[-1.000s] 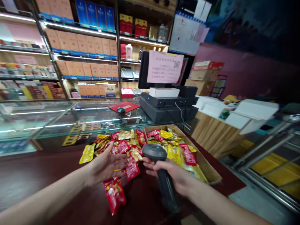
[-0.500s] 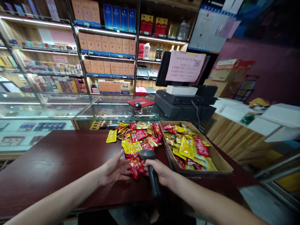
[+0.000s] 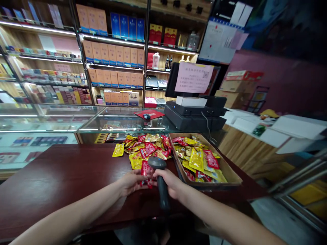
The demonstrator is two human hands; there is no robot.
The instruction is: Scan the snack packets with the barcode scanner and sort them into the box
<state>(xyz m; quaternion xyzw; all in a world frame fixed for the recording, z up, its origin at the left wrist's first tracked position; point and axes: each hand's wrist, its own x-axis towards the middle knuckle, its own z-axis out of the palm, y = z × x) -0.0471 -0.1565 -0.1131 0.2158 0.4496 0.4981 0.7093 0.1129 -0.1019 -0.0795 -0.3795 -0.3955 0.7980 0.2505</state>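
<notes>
My right hand point(image 3: 170, 182) is wrapped round a dark handheld barcode scanner point(image 3: 162, 192), its head pointing away from me. Just to the left, my left hand point(image 3: 131, 183) has its fingers closed about a red snack packet point(image 3: 145, 168), whose lower part is partly covered by fingers. Beyond both hands lies a loose pile of red, yellow and gold snack packets point(image 3: 149, 148). One yellow packet point(image 3: 118, 150) sits at the pile's left edge. To the right, an open cardboard box point(image 3: 231, 172) holds many similar packets.
The dark red tabletop point(image 3: 76, 173) spreads to the left. Behind it stand a glass counter point(image 3: 120, 119), a mouse point(image 3: 146, 116) on a red mat and a monitor point(image 3: 172, 80) with a pink paper sign. Boxed goods fill the back shelves; white boxes point(image 3: 301, 131) lie at right.
My left hand has gone from spread fingers beside the red packets to closing on them, nearer the scanner. The red packet now stands more upright. The whole view has shifted slightly.
</notes>
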